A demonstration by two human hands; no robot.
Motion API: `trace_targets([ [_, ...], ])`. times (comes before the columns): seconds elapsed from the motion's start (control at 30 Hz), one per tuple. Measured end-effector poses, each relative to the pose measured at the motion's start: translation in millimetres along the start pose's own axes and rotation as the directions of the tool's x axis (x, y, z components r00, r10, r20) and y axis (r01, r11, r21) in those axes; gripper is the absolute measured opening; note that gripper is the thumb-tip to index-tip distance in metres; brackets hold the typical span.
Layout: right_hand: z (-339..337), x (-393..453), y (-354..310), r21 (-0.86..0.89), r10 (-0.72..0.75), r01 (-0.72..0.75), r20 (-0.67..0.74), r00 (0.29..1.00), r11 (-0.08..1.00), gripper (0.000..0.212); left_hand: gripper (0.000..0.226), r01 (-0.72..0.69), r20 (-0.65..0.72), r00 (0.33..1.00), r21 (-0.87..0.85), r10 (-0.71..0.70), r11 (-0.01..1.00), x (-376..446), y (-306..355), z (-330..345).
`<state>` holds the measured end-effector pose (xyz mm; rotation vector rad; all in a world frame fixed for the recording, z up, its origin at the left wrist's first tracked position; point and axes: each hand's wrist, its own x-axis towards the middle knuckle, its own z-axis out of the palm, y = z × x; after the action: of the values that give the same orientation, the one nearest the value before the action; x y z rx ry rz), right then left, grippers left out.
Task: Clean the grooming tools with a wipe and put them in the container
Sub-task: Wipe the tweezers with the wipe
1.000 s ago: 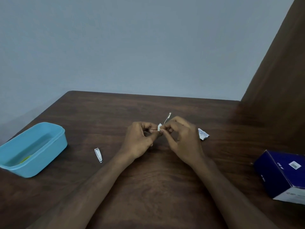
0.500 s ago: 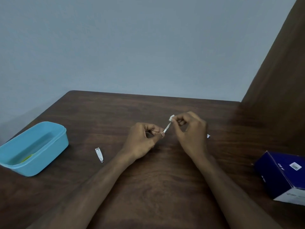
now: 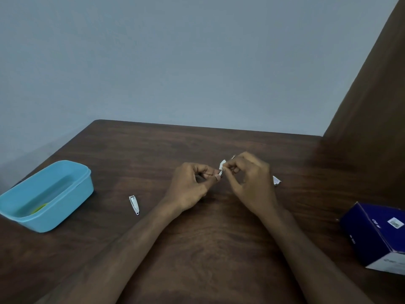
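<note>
Head view: tool (image 3: 221, 171) tip up-right.

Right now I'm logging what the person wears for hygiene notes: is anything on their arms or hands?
Nothing shows. The left hand and right hand are bare, with no gloves, rings, watch or bands visible. Both forearms are uncovered down to the bottom edge of the head view; no sleeve appears in frame.

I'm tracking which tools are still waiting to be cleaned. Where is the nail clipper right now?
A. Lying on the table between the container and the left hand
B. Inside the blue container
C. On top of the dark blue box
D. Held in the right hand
A: the nail clipper lies flat on the table, apart from the blue container and the left hand.
</note>
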<state>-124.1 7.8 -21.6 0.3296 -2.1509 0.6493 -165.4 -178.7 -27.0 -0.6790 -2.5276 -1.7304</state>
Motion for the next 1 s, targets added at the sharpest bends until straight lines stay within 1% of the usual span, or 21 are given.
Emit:
trace_targets([
  [0.03, 0.6, 0.6, 0.8, -0.002, 0.007, -0.007, 0.004, 1.000, 1.000, 0.010, 0.005, 0.000, 0.001, 1.000, 0.000, 0.000, 1.000, -0.2, -0.3, -0.1],
  [0.07, 0.4, 2.3, 2.7, 0.000, 0.050, -0.050, -0.018, 0.999, 0.999, 0.010, 0.006, 0.005, -0.005, 1.000, 0.001, -0.005, 1.000, -0.1, -0.7, 0.0],
  [0.17, -5.8, 7.7, 7.0, 0.026, 0.204, -0.203, -0.154, 0.967, 0.979, 0.006, 0.006, 0.020, -0.038, 0.999, -0.007, -0.020, 1.000, 0.5, -0.3, 1.0],
  [0.2, -7.7, 7.3, 4.1, 0.079, 0.261, -0.251, -0.180, 0.948, 0.965, 0.004, 0.005, 0.023, -0.047, 0.999, -0.021, -0.024, 1.000, 0.6, 0.3, 1.3],
  [0.23, -7.5, 6.0, -2.1, 0.180, 0.346, -0.316, -0.174, 0.922, 0.932, 0.008, 0.005, 0.027, -0.058, 0.998, -0.040, -0.029, 0.999, 0.7, 0.5, 1.1],
  [0.27, -4.9, 4.3, -9.6, 0.303, 0.445, -0.395, -0.119, 0.887, 0.867, 0.016, 0.005, 0.031, -0.073, 0.997, -0.061, -0.036, 0.998, 0.5, 0.3, 0.2],
  [0.3, 0.0, 2.2, -15.2, 0.399, 0.532, -0.478, -0.027, 0.847, 0.782, 0.025, 0.006, 0.034, -0.086, 0.995, -0.084, -0.041, 0.996, 0.5, 0.3, -0.6],
  [0.33, 5.7, 0.3, -19.1, 0.445, 0.585, -0.550, 0.068, 0.808, 0.707, 0.031, 0.006, 0.033, -0.094, 0.995, -0.105, -0.043, 0.994, 0.3, 0.2, -1.1],
  [0.37, 11.3, -1.5, -19.9, 0.449, 0.609, -0.601, 0.145, 0.780, 0.662, 0.034, 0.006, 0.030, -0.094, 0.995, -0.120, -0.042, 0.992, 0.5, 0.5, -1.2],
  [0.4, 16.1, -2.8, -19.8, 0.450, 0.618, -0.634, 0.205, 0.759, 0.629, 0.032, 0.007, 0.027, -0.091, 0.995, -0.128, -0.039, 0.991, 0.3, 0.9, -1.2],
  [0.47, 20.7, -2.2, -19.7, 0.495, 0.614, -0.660, 0.282, 0.737, 0.565, 0.014, 0.010, 0.016, -0.087, 0.996, -0.110, -0.026, 0.994, -0.4, 1.6, -0.4],
  [0.5, 20.4, -1.3, -19.0, 0.517, 0.597, -0.656, 0.305, 0.742, 0.551, 0.005, 0.010, 0.011, -0.088, 0.996, -0.093, -0.020, 0.996, -0.6, 1.8, -0.1],
  [0.57, 19.4, -0.3, -15.3, 0.497, 0.561, -0.644, 0.329, 0.760, 0.581, 0.008, 0.008, 0.010, -0.076, 0.997, -0.067, -0.015, 0.998, -0.7, 1.4, 0.2],
  [0.63, 16.8, 1.4, -10.8, 0.428, 0.525, -0.618, 0.326, 0.786, 0.660, 0.010, 0.007, 0.008, -0.068, 0.998, -0.025, -0.010, 1.000, -1.6, 1.4, 0.1],
  [0.67, 15.0, 2.0, -7.1, 0.369, 0.505, -0.585, 0.298, 0.810, 0.722, 0.008, 0.008, 0.009, -0.084, 0.996, -0.007, -0.010, 1.000, -2.3, 1.9, -0.1],
  [0.73, 9.8, 2.5, -0.6, 0.190, 0.413, -0.443, 0.178, 0.893, 0.876, 0.005, 0.012, -0.005, -0.161, 0.987, -0.004, 0.005, 1.000, -3.6, 4.5, -1.4],
  [0.77, 7.2, 2.9, 0.0, 0.103, 0.338, -0.351, 0.124, 0.933, 0.931, 0.006, 0.014, -0.031, -0.216, 0.976, -0.004, 0.029, 1.000, -4.1, 6.2, -2.4],
  [0.8, 5.8, 2.6, 0.5, 0.049, 0.267, -0.273, 0.101, 0.958, 0.961, 0.007, 0.014, -0.061, -0.270, 0.961, 0.000, 0.059, 0.998, -4.0, 7.5, -3.0],
  [0.9, 9.6, -1.1, 0.0, -0.044, 0.140, -0.136, 0.103, 0.985, 0.990, 0.007, 0.013, -0.128, -0.364, 0.924, -0.001, 0.119, 0.992, -2.9, 9.1, -5.1],
  [1.0, 14.6, -2.5, 0.5, -0.084, 0.088, -0.078, 0.124, 0.988, 0.993, 0.007, 0.012, -0.135, -0.379, 0.916, 0.024, 0.134, 0.991, -1.4, 6.8, -5.7],
])
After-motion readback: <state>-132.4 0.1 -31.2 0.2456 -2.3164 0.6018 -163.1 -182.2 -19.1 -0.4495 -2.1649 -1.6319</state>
